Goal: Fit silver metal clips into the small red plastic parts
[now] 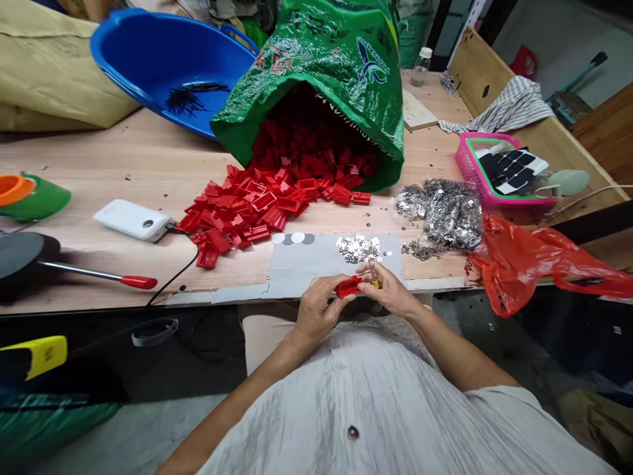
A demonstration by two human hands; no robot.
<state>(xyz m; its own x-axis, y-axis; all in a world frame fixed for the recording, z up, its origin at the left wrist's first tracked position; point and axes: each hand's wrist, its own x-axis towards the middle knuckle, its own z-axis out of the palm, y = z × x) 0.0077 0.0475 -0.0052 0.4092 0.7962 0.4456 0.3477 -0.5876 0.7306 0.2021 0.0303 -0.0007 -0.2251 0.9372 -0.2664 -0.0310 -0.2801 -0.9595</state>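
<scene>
At the table's front edge, my left hand [318,307] is closed on a small red plastic housing [347,286], holding its left end. My right hand [391,291] is closed too, its fingertips at the housing's right end. A thin tool with a yellow handle [375,283] sticks out between the right fingers; its kind I cannot make out. Just beyond the hands, a pile of small shiny metal pieces [359,249] lies on a grey sheet [291,267]. Round white and grey discs [298,237] line the sheet's far edge.
A green woven sack [341,59] spills many red housings [257,201] onto the table. Behind stands a blue basin [148,59]. Bags of metal pieces [452,214], a pink basket [467,165] and a red plastic bag [539,257] are right; a white power bank [133,220] is left.
</scene>
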